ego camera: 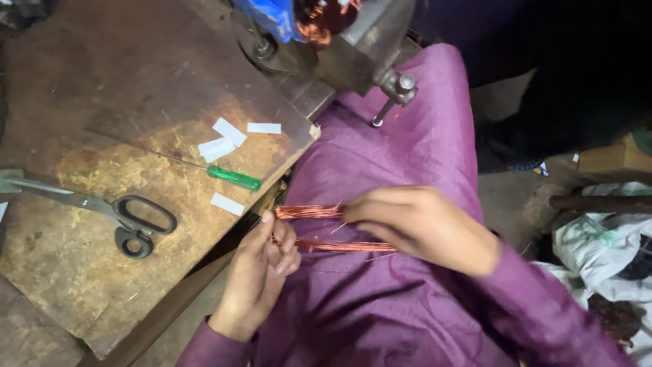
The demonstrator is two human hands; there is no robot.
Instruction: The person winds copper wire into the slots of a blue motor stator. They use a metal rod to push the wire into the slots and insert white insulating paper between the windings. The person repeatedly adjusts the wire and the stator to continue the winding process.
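The left hand sat nearest the camera, at about six o'clock in the view, its fingers curled shut around a loop of copper wire. The right hand, at about four o'clock from the centre, was closed over the other end of the same loop, pinching the upper and lower strands together. The wire lay stretched between both hands, over the lap of a purple garment.

At nine o'clock a worn wooden bench butted against the lap, its edge just beside the left hand. On it lay black-handled scissors, a green-handled screwdriver and several small white paper slips. At twelve o'clock stood a metal vise, its handle bar hanging over the cloth, with more copper winding held above it. White sacks were heaped at three o'clock, well apart from the hands.
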